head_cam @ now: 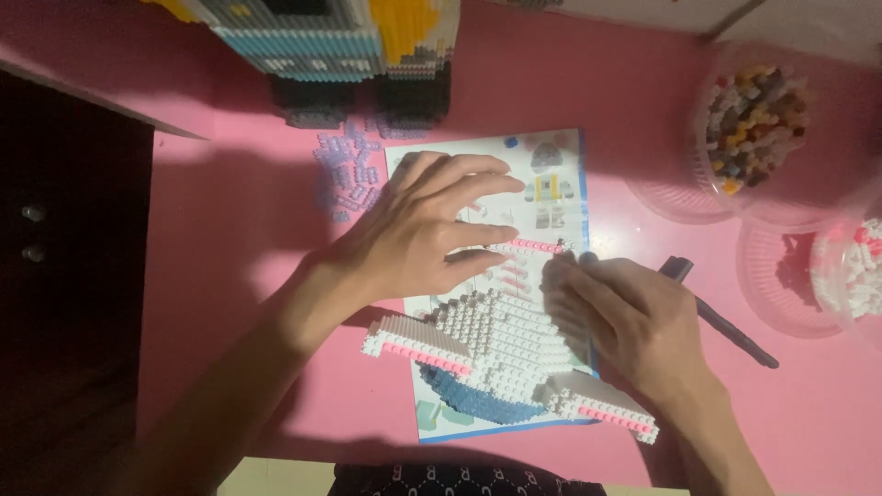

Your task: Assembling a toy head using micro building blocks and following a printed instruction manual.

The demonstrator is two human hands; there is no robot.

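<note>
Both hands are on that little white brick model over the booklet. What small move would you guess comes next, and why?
Probably pressing the thin pink-and-white strip down onto the white brick model. The left hand lies flat with its fingers by the strip, and the right hand meets it at the strip's end, on the model's upper edge. The instruction booklet lies open beneath. How firmly the strip sits, I cannot tell.

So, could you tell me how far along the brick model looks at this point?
Done: a broad white body with pink-edged wings and a blue underside stands assembled on the booklet. In hand: the left hand rests on the page while the right hand presses at the model's upper edge. Left: loose lilac bricks and bowls of pieces remain unused.
</note>
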